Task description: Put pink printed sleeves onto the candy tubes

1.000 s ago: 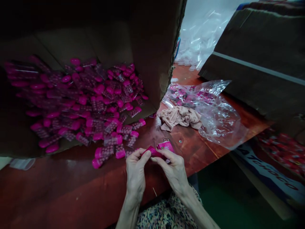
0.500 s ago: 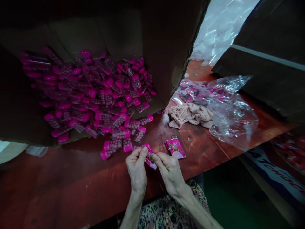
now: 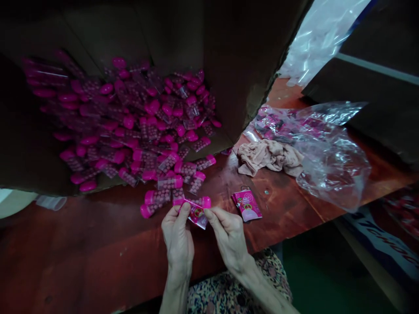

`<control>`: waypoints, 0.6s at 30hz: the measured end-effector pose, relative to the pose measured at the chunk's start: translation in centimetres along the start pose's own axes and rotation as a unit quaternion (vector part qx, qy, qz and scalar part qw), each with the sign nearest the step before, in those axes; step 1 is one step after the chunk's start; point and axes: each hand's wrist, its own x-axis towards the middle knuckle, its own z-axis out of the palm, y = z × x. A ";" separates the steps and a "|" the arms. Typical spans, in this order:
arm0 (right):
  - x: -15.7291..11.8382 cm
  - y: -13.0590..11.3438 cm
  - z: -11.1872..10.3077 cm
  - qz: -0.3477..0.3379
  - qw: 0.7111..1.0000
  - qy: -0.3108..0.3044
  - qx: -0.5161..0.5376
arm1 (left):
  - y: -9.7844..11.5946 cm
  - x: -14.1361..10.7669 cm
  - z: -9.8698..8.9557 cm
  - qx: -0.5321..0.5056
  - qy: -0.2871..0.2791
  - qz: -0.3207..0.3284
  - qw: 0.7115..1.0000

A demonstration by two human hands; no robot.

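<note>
Open cardboard carton (image 3: 242, 65): ahead of both hands and to the left, its wall rising just beyond the right hand (image 3: 227, 240). Red-brown wooden tabletop (image 3: 98, 253): under the hands, running out to either side. Heap of magenta-capped clear tubes (image 3: 131, 126): inside the carton, ahead of the left hand (image 3: 177, 240), spilling onto the tabletop, with the nearest loose ones just beside that hand. Crumpled plastic bag (image 3: 330, 170): well right of the right hand, pink packets bunched in it. Beige cloth (image 3: 270, 159): ahead and right of the right hand, against the bag. Pink printed card (image 3: 246, 206): flat on the wood, near the right hand, a small metal loop at its top.

In hand: a single magenta-capped tube (image 3: 193, 202), held level between the hands above the tabletop, both hands closed on it in a fingertip pinch, not a fist. Pink printed label (image 3: 197, 216): hanging at the tube's middle, partly wrapped around it. Step in hand, by judgement: fitting the label to the tube. Next move calls for smoothing it down — exact fit hidden by the fingers
</note>
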 end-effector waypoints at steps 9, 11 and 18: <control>0.1 0.1 0.5 -0.053 0.997 -0.014 -0.058 | 1.1 -0.7 -0.9 -0.054 0.004 -0.099 0.994; 0.3 0.6 0.9 -0.058 0.996 -0.003 -0.073 | 1.6 -0.4 -1.1 -0.065 0.020 -0.080 0.994; 1.3 2.6 2.1 -0.170 0.932 -0.038 -0.317 | 2.8 0.8 -2.1 -0.082 0.065 -0.052 0.993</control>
